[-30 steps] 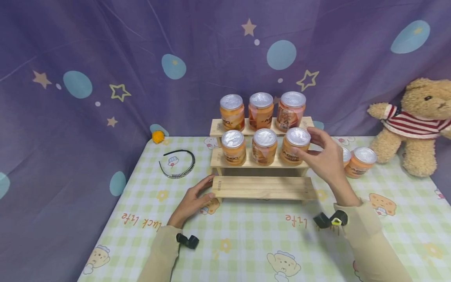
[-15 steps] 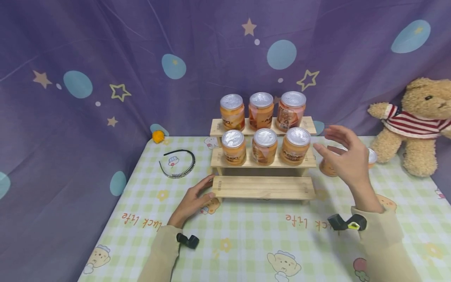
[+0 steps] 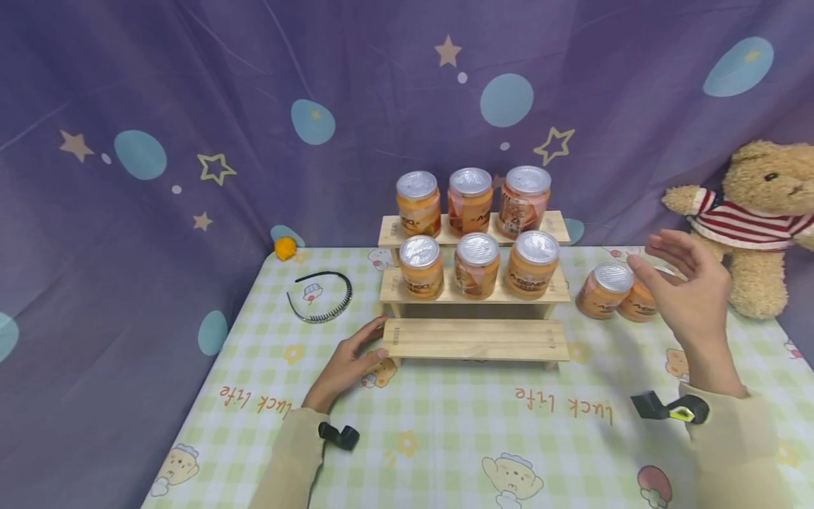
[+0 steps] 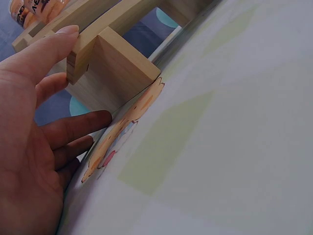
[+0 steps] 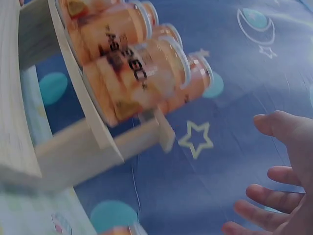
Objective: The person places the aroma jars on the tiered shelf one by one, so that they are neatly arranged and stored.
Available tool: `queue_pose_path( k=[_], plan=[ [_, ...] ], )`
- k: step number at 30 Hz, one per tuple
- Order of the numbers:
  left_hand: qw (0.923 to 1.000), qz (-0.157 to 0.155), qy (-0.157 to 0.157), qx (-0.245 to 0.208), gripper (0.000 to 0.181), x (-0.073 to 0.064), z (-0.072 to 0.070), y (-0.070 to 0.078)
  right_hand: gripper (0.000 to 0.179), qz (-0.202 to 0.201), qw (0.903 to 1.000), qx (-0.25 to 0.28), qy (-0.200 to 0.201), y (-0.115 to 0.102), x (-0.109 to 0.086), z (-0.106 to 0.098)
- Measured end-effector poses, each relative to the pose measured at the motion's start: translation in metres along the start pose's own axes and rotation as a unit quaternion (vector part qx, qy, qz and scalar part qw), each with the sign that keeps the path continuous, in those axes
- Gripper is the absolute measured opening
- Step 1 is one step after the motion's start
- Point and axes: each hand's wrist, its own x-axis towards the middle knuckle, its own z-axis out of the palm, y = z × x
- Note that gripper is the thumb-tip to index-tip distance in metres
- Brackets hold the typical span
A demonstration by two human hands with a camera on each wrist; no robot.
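A three-step wooden display rack (image 3: 475, 338) stands on the table. Three orange jars with silver lids, one of them a jar (image 3: 533, 265) at the right end, line its middle step, and three more, such as the jar (image 3: 417, 203), line the top step. The lowest step is bare. My left hand (image 3: 346, 364) holds the left end of that step between thumb (image 4: 66, 36) and index finger, its other fingers loosely extended. My right hand (image 3: 693, 290) hovers with spread fingers, holding nothing, and partly hides one of two jars on the table, beside the other jar (image 3: 604, 291).
A teddy bear (image 3: 740, 226) in a striped shirt sits at the back right. On the left lie a black headband (image 3: 346, 293) and a small orange pompom-like ball (image 3: 285, 247). A purple patterned curtain (image 3: 381, 92) hangs behind the checked tablecloth (image 3: 458, 438).
My right hand has let go of the right jar on the middle step and moved right, over the jars on the table. My left hand has stayed at the rack.
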Motion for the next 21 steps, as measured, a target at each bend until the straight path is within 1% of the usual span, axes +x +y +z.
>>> queue_pose_path(
  k=[2,4,7,9,12,16,21],
  plan=[
    [1.0000,-0.002,-0.001,-0.001,0.063,-0.002,0.000,0.007,0.051,0.008,0.9999,-0.004,0.010,0.005,0.001,-0.006],
    [1.0000,0.001,-0.002,-0.001,0.062,-0.002,0.000,0.008,0.052,0.012,0.9997,-0.007,0.020,0.011,0.002,-0.012],
    [0.9999,0.011,0.000,-0.005,0.061,-0.003,0.000,0.007,0.053,0.022,0.9993,-0.013,0.029,0.020,0.003,-0.021],
    [0.9999,0.016,0.000,-0.004,0.061,-0.001,-0.001,0.000,0.053,0.034,0.9987,-0.015,0.034,0.025,0.004,-0.025],
    [0.9999,0.014,0.001,-0.004,0.061,-0.001,0.000,0.000,0.051,0.066,0.9968,-0.026,0.038,0.030,0.005,-0.030],
    [0.9999,0.011,0.002,-0.003,0.061,-0.002,0.000,0.000,0.049,0.104,0.9924,-0.055,0.038,0.039,0.004,-0.033],
    [1.0000,0.008,0.003,-0.004,0.061,-0.002,0.000,0.000,0.048,0.120,0.9886,-0.083,0.037,0.052,0.004,-0.036]
  ],
)
